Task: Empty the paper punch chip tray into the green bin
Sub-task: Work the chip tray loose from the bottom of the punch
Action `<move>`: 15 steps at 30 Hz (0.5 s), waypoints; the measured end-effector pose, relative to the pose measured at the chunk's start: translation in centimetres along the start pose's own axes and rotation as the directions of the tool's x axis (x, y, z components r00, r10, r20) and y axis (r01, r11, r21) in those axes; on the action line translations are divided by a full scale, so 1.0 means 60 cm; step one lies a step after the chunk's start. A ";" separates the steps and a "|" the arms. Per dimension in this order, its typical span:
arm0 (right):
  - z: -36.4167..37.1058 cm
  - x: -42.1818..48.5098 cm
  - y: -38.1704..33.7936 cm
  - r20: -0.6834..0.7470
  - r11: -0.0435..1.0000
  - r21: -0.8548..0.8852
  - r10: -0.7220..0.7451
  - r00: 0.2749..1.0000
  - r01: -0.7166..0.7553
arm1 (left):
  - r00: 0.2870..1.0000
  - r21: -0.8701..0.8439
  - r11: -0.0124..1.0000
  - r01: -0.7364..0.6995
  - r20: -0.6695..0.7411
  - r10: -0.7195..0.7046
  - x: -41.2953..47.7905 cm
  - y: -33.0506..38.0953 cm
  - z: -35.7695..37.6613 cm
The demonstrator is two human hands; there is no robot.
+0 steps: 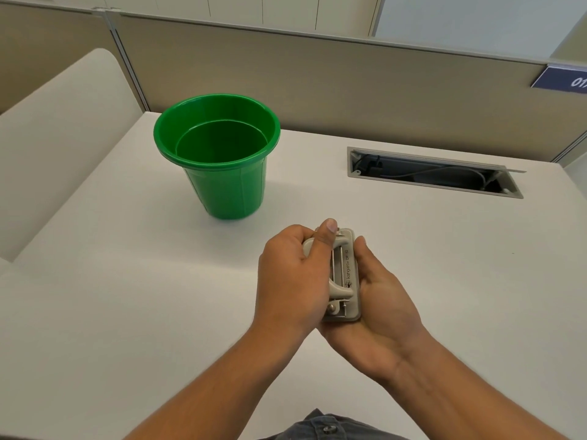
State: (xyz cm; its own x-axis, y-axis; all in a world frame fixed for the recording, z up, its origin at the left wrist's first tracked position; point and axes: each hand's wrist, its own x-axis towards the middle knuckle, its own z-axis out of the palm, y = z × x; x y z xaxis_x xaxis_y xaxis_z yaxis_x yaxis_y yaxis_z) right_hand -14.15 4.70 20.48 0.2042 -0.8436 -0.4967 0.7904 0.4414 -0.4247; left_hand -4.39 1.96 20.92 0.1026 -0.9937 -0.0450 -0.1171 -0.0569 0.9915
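Note:
A grey paper punch (344, 277) is held just above the white desk, near the middle, lengthwise away from me with its handle facing up. My left hand (290, 277) wraps its left side, thumb lying over the handle's far end. My right hand (381, 300) cradles its right side and underside, palm up. The punch's underside and chip tray are hidden by my hands. The green bin (251, 185) stands upright and open on the desk, up and left of the punch, a short distance beyond my hands.
The white desk (127, 296) spreads around my hands. An open cable slot (435, 173) with wires inside sits in the desk at the right rear. Beige partition walls (349, 90) close off the back, and a white panel (63, 138) rises at the left.

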 end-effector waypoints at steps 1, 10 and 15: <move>-0.001 0.000 0.000 -0.004 1.000 -0.002 -0.015 1.000 0.015 | 1.000 0.005 1.000 -0.003 0.009 0.003 0.000 0.001 -0.001; 0.002 -0.003 0.007 0.002 0.990 -0.102 -0.103 0.995 0.102 | 0.999 0.176 0.983 -0.049 0.003 0.049 -0.012 0.002 -0.005; 0.002 -0.003 0.005 0.006 0.997 -0.043 -0.069 0.998 0.069 | 0.998 0.079 0.995 -0.064 -0.021 0.066 -0.011 -0.001 -0.004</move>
State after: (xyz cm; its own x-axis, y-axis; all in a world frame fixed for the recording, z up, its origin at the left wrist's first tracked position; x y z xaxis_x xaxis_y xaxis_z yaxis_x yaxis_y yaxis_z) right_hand -13.89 4.91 20.54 0.1528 -0.8738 -0.4617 0.7771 0.3949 -0.4900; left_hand -4.24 2.64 20.89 0.1153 -0.9931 0.0234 -0.2008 -0.0002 0.9796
